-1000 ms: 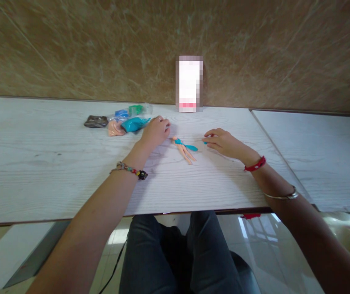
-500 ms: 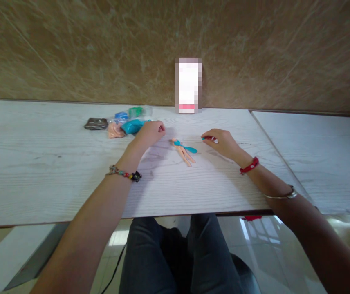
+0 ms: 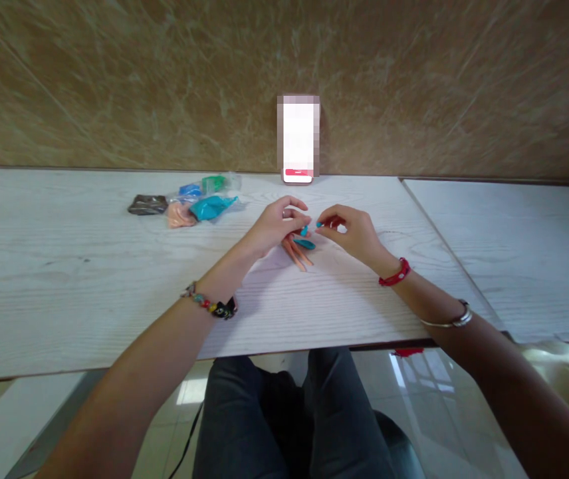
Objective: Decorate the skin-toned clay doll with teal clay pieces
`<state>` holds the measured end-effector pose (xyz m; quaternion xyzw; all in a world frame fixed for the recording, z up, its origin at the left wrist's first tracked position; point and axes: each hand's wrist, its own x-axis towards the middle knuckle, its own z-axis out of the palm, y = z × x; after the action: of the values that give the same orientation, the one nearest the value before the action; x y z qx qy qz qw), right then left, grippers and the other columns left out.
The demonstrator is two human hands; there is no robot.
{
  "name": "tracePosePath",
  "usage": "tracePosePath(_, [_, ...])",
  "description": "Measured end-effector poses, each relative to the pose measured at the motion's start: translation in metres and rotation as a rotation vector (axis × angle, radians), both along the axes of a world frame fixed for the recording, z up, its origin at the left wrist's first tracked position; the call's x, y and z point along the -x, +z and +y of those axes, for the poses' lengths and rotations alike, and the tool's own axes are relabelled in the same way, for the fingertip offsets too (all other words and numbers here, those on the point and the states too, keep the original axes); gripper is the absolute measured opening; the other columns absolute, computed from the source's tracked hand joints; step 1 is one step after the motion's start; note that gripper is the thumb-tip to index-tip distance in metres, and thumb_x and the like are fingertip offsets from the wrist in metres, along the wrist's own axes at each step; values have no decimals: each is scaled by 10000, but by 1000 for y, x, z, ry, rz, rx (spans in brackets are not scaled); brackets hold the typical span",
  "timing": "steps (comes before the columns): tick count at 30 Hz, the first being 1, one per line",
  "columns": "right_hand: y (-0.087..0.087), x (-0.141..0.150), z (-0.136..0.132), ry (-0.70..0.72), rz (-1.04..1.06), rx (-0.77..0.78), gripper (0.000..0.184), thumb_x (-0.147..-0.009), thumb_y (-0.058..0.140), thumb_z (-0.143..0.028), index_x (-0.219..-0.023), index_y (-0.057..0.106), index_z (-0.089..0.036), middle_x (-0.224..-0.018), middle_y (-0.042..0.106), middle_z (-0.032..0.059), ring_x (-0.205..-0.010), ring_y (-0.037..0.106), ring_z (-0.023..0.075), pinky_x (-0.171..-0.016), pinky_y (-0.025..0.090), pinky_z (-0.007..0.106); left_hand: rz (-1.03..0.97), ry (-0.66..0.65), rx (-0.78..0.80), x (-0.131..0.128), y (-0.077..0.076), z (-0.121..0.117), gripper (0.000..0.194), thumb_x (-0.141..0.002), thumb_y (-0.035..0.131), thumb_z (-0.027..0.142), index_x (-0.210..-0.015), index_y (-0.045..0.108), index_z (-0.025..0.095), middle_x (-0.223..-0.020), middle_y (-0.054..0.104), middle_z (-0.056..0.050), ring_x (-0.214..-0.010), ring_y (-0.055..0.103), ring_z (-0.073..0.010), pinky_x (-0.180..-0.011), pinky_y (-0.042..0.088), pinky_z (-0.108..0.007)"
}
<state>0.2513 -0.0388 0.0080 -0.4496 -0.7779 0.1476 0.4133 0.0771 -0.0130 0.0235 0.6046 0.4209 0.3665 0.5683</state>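
Note:
My left hand (image 3: pixel 282 223) hovers over the upper part of a small clay figure (image 3: pixel 290 247) and pinches a small piece of turquoise clay (image 3: pixel 304 231) at its fingertips. Just to the right, my right hand (image 3: pixel 351 233) holds another tiny turquoise clay bit (image 3: pixel 319 224) between thumb and forefinger. The two sets of fingertips are close but apart. The figure lies on the white table, its peach legs and a flat turquoise leaf-shaped part (image 3: pixel 304 244) showing. Its head and chest are hidden under my left hand.
Bagged clay lies at the back left: turquoise (image 3: pixel 212 207), peach (image 3: pixel 181 215), blue (image 3: pixel 189 191), green (image 3: pixel 213 182) and dark brown (image 3: pixel 147 204). A phone (image 3: pixel 298 143) leans upright against the marbled wall. The front edge of the table (image 3: pixel 90 319) runs above my knees.
My left hand has moved right from beside the turquoise clay bag to above the figure, and turquoise clay now shows at its fingertips. My right hand has shifted slightly left, still pinching its bit.

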Motion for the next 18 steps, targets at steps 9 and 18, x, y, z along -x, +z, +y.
tracePosePath(9, [-4, -1, 1, 116, -102, 11, 197, -823, 558, -299, -933, 688, -199, -752, 657, 14, -626, 525, 101, -590, 408, 253, 42, 9, -52, -2, -8, -2, 377, -701, 668, 105, -951, 404, 205, -666, 506, 84, -471, 483, -34, -474, 397, -167])
tracePosePath(18, [-2, -1, 2, 0, -23, 36, 291, -742, 639, -448, -735, 661, -158, -699, 635, 29, -589, 507, 102, -560, 401, 252, 11, -71, 61, 5, -9, 5, 44, -843, 532, 180, -840, 491, 163, -725, 539, 18, -524, 520, -40, -487, 399, -165])
